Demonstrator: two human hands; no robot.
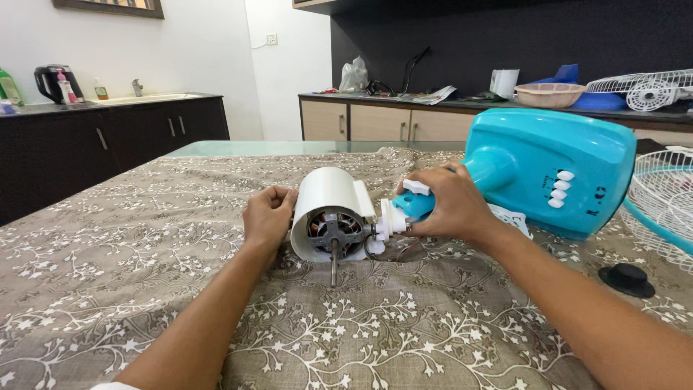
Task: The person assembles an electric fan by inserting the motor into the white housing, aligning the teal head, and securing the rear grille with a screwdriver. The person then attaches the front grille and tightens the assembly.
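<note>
A white fan motor housing (328,198) lies on its side on the patterned cloth, its copper windings and steel shaft (333,261) facing me. My left hand (267,217) grips the housing's left side. My right hand (447,206) is closed around the turquoise neck (411,207) that joins the motor to the turquoise fan base (552,173), which lies tipped over on the right with white push buttons on its face.
A black round cap (626,278) rests on the cloth at right, by a white wire fan guard (664,206). The floral tablecloth (144,274) covers the table. Behind are dark cabinets with a kettle (49,83) and a cluttered counter with another guard (642,90).
</note>
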